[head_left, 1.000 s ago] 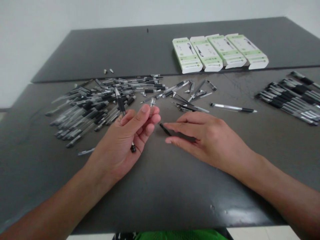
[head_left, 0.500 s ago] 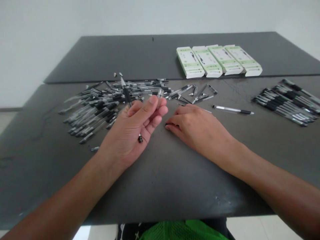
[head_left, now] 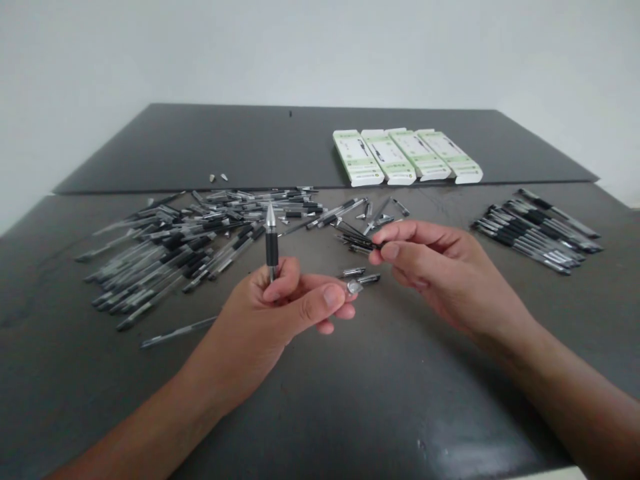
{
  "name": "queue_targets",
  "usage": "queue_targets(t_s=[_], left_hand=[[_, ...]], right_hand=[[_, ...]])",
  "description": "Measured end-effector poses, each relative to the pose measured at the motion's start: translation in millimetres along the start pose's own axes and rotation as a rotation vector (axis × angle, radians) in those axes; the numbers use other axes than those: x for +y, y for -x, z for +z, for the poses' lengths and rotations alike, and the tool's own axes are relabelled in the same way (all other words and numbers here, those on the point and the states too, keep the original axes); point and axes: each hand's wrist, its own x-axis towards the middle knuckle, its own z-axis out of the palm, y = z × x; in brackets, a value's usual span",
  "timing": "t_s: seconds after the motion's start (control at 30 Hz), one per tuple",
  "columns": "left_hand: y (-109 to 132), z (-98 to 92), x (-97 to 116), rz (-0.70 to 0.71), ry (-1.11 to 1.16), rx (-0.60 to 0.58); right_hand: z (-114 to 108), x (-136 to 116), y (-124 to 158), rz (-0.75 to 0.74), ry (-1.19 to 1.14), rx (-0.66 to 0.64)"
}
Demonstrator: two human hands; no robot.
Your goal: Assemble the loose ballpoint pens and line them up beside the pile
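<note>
My left hand point(head_left: 287, 300) is closed around a gel pen point(head_left: 271, 243) with a black grip, its bare silver tip pointing up. Between the same hand's thumb and fingertips sits a small clear pen cap point(head_left: 354, 287). My right hand point(head_left: 435, 267) pinches a small dark piece point(head_left: 379, 245) in thumb and forefinger; its exact kind is unclear against the dark pen parts point(head_left: 354, 237) behind it. The two hands are apart, the right one slightly farther off. Just beyond the left fingertips lie loose clear caps point(head_left: 354, 272) on the table.
A large heap of pens point(head_left: 165, 250) spreads over the left of the dark table point(head_left: 320, 413). At the right lies a neat row of assembled pens point(head_left: 533, 230). Several flat green-and-white boxes point(head_left: 385, 157) lie at the back. A single pen point(head_left: 177, 331) rests beside my left wrist.
My right hand has risen from the table with a small dark piece in its fingers. My left hand has turned, so its pen stands more upright and the cap points rightward. The view has shifted.
</note>
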Motion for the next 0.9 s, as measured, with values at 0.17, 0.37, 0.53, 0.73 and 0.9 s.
queue_targets(t_s=[0.17,0.37,0.53,0.73,0.9], left_hand=[[1,1.1,-4,-0.016,-0.060,0.033],[0,5.6,-6,-0.001,-0.094,0.090],[2,9.1,-7,0.022,-0.058,0.082],[4,9.5,-8,0.064,-0.032,0.088],[3,8.5,-10,0.092,-0.057,0.072]], right_hand=[[0,8,5,0.203,-0.244,-0.143],[8,6,13,0.224,-0.445,-0.272],[18,11,24,0.204,-0.426,-0.313],[25,20,27,0.170,-0.361,-0.222],[25,28,28,0.143,-0.234,-0.072]])
